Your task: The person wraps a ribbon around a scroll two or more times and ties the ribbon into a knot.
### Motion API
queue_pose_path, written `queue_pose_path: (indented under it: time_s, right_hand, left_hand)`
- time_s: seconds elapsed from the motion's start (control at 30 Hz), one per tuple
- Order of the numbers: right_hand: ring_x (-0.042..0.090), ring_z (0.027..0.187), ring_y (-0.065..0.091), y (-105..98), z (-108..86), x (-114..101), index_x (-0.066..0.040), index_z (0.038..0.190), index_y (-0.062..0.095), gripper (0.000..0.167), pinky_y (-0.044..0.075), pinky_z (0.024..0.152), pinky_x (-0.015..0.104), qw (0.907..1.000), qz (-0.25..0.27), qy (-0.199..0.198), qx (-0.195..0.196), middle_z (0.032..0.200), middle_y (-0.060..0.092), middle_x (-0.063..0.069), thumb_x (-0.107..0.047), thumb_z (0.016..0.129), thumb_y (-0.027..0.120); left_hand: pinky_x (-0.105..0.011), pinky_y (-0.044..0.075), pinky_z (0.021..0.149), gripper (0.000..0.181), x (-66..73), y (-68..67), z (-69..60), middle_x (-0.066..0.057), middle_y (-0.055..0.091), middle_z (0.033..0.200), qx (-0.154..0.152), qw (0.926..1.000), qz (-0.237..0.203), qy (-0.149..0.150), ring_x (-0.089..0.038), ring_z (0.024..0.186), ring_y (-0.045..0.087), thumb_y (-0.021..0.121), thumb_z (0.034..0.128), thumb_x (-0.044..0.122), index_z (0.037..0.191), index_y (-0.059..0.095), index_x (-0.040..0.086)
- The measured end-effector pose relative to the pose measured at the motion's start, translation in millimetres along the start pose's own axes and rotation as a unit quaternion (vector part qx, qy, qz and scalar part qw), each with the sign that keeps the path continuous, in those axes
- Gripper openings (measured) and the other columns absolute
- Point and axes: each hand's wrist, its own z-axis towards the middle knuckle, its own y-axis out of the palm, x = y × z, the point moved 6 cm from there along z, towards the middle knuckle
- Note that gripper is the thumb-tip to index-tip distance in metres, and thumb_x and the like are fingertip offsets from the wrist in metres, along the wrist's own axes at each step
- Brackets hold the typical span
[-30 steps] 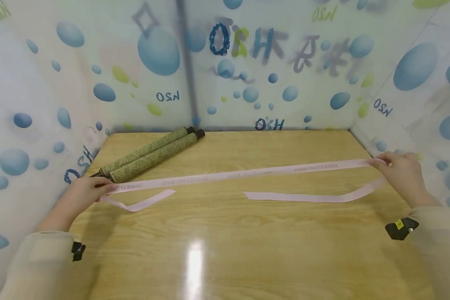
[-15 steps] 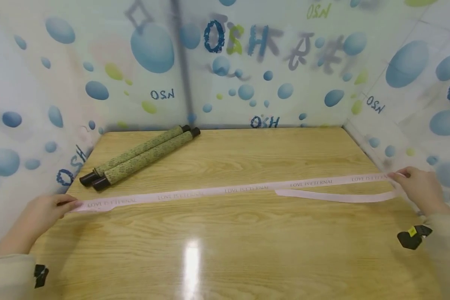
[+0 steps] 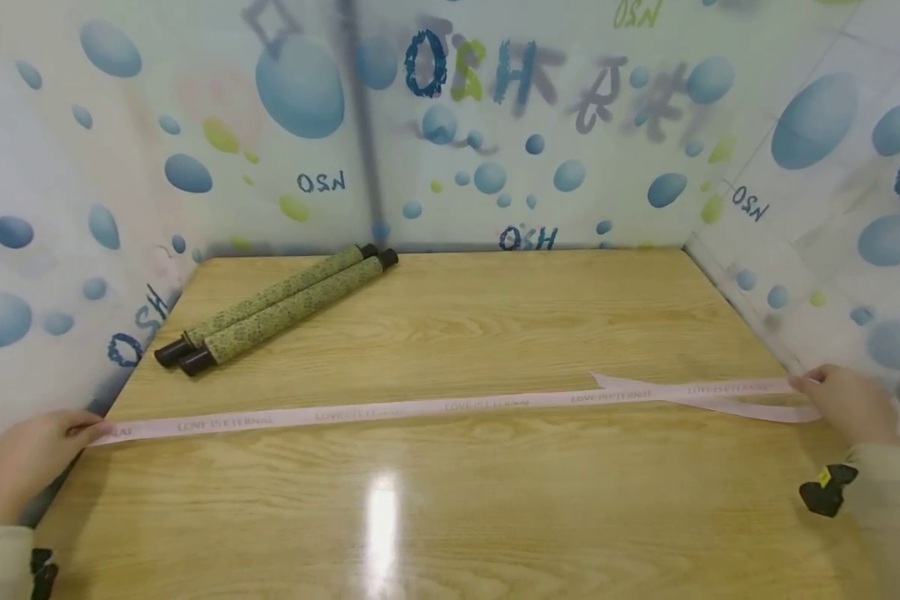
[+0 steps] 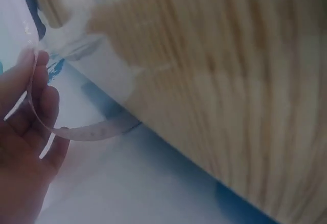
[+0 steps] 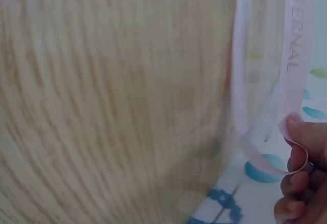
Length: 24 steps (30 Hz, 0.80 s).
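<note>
A pale pink ribbon (image 3: 360,411) printed "LOVE IS ETERNAL" stretches nearly straight across the wooden table in the head view. At the table's left edge my left hand (image 3: 33,458) pinches one part; in the left wrist view a short tail (image 4: 97,131) curves below the fingers of that hand (image 4: 30,116). On the right, my right hand (image 3: 855,408) pinches the ribbon between thumb and forefinger. From it a loose length (image 3: 765,412) runs back leftward and crosses the taut part. The right wrist view shows the ribbon (image 5: 294,55) looping under the hand (image 5: 306,168).
Two green patterned rolls (image 3: 292,308) with black ends lie side by side at the back left of the wooden table (image 3: 495,508). Walls (image 3: 457,192) with blue and green droplet patterns stand at the back and both sides.
Both hands have moved apart and nearer the front of the table, the left one further left. The ribbon between them is longer and lower in view, and its left tail has shortened.
</note>
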Motion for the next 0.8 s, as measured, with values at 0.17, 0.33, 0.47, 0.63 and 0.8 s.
queue_pose_path:
  time_s: [0.17,0.33,0.47,0.63,0.8]
  right_hand:
    - [0.027,0.060,0.045,6,-1.5,10,0.018,0.100,0.053,0.043,0.035,0.049,0.035,0.9999,0.000,0.011,0.000,0.071,0.055,0.021,-0.025,0.095,0.049]
    - [0.034,0.058,0.051,9,-1.5,17,0.022,0.103,0.052,0.038,0.040,0.048,0.039,0.9997,-0.008,0.009,0.020,0.081,0.058,0.033,-0.015,0.094,0.048]
    - [0.047,0.070,0.055,10,-0.9,20,0.020,0.105,0.053,0.035,0.043,0.056,0.048,0.9990,-0.028,0.018,0.030,0.098,0.056,0.038,-0.013,0.094,0.047]
    - [0.050,0.077,0.053,10,1.5,21,0.017,0.111,0.051,0.036,0.042,0.062,0.054,0.9982,-0.041,0.031,0.032,0.106,0.052,0.040,-0.014,0.093,0.042]
    - [0.049,0.078,0.050,7,2.6,22,0.016,0.116,0.048,0.039,0.040,0.059,0.057,0.9967,-0.059,0.043,0.035,0.098,0.049,0.041,-0.010,0.088,0.039]
  left_hand:
    - [-0.058,0.042,0.067,0.024,-5.4,3.4,1.9,-0.034,0.059,0.083,-0.006,0.9999,0.000,-0.011,-0.052,0.079,0.054,0.064,0.0861,0.007,0.086,0.062,-0.017]
    - [-0.060,0.039,0.070,0.020,-10.6,7.2,2.4,-0.035,0.059,0.086,0.007,0.9997,-0.009,-0.021,-0.054,0.082,0.052,0.063,0.0847,0.005,0.088,0.061,-0.016]
    - [-0.059,0.038,0.072,0.022,-12.3,7.5,5.0,-0.036,0.058,0.090,-0.001,0.9992,-0.015,-0.038,-0.054,0.084,0.051,0.060,0.0835,0.003,0.093,0.057,-0.017]
    - [-0.060,0.038,0.075,0.031,-11.9,5.8,6.0,-0.039,0.054,0.098,-0.030,0.9968,-0.028,-0.068,-0.056,0.090,0.048,0.059,0.0836,0.005,0.101,0.052,-0.020]
    - [-0.063,0.036,0.080,0.039,-10.0,5.2,6.0,-0.042,0.048,0.110,-0.037,0.9944,-0.030,-0.095,-0.057,0.098,0.043,0.058,0.0863,0.008,0.109,0.047,-0.022]
